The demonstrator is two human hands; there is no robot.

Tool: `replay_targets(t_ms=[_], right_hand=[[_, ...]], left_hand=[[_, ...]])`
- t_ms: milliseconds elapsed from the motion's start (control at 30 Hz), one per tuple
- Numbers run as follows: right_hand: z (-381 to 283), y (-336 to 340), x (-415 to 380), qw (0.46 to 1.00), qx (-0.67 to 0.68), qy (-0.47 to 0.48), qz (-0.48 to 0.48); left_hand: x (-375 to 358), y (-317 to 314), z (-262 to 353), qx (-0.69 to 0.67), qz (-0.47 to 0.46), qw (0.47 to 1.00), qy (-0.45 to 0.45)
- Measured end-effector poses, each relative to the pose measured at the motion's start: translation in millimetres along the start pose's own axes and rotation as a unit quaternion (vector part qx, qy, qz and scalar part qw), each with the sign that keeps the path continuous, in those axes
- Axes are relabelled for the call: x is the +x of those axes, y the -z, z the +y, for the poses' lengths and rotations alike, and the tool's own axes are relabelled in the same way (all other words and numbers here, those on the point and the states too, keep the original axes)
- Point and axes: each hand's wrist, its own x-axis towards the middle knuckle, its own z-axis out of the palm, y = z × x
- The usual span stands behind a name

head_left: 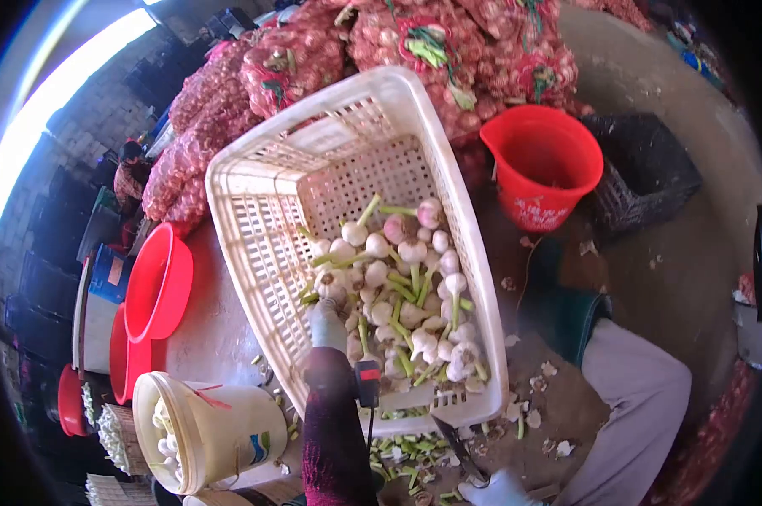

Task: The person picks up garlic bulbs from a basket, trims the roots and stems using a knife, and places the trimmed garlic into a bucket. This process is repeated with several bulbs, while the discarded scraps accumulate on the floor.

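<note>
Right hand gripping shears at bottom edge. Left hand, gloved, reaching into white basket, fingers closing on garlic bulbs. Beyond, red bucket standing before netted garlic sacks.

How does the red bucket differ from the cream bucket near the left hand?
The red bucket stands upright beyond the white crate and looks empty; the cream bucket lies tipped toward the camera and holds trimmed garlic bulbs. The cream bucket has a red-marked rim and a label. Both are round plastic buckets.
</note>
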Motion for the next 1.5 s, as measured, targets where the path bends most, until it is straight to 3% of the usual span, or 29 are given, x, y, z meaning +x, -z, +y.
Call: replay_targets(t_ms=[33, 67, 167, 233, 333, 433, 467, 533, 600, 633, 667, 700, 733, 800, 933, 1267, 1400, 1500], right_hand=[[4, 2, 1, 0.999, -0.028, -0.025, -0.013], [4, 3, 5, 0.997, -0.054, -0.053, -0.027], [-6, 2, 20, 0.999, -0.034, -0.027, 0.009], [-2, 0, 20, 0.999, -0.021, -0.035, 0.025], [-3, 3, 22, 0.995, -0.038, -0.09, -0.008], [12, 1, 20, 0.998, -0.022, -0.046, 0.031], [29, 0, 22, 0.995, -0.034, -0.087, 0.034], [4, 11, 19, 0.976, -0.212, -0.035, -0.04], [-12, 10, 11, 0.986, -0.12, 0.111, 0.013], [-1, 7, 13, 0.979, -0.128, 0.161, 0.008], [8, 5, 13, 0.969, -0.134, 0.209, 0.002], [-11, 8, 2, 0.962, -0.184, 0.201, -0.025], [-23, 9, -8, 0.938, -0.226, 0.262, -0.026], [-23, 5, -21, 0.891, -0.281, 0.353, -0.046], [-20, -2, -42, 0.845, -0.326, 0.414, -0.09], [11, -14, -27, 0.859, -0.325, 0.386, -0.092], [36, -23, -10, 0.877, -0.306, 0.358, -0.096], [48, -30, -6, 0.876, -0.33, 0.334, -0.111]], left_hand=[[11, -3, -9, 0.029, 0.031, 0.999, -0.012], [33, 4, -21, 0.034, 0.005, 0.999, -0.041], [18, -26, -8, 0.034, 0.07, 0.995, -0.056], [28, -14, -19, 0.103, 0.076, 0.976, -0.178], [-11, -9, 20, 0.082, 0.034, 0.996, -0.028], [-79, -4, 52, -0.112, -0.056, 0.992, 0.016], [-110, 1, 58, -0.136, -0.066, 0.988, 0.0], [-155, 25, 55, -0.099, -0.153, 0.983, -0.028], [-222, 38, 63, -0.134, -0.211, 0.968, 0.014], [-246, 56, 56, 0.074, -0.155, 0.984, -0.039], [-275, 58, 65, 0.048, -0.172, 0.983, 0.031], [-302, 61, 66, 0.068, -0.152, 0.985, 0.041], [-325, 65, 66, 0.089, -0.132, 0.986, 0.049], [-358, 85, 61, 0.078, -0.169, 0.982, 0.044], [-404, 98, 59, 0.166, -0.112, 0.979, 0.026], [-404, 121, 21, 0.338, -0.052, 0.933, -0.11], [-401, 119, 10, 0.32, -0.021, 0.947, -0.035], [-396, 123, 3, 0.314, 0.02, 0.949, -0.031]])
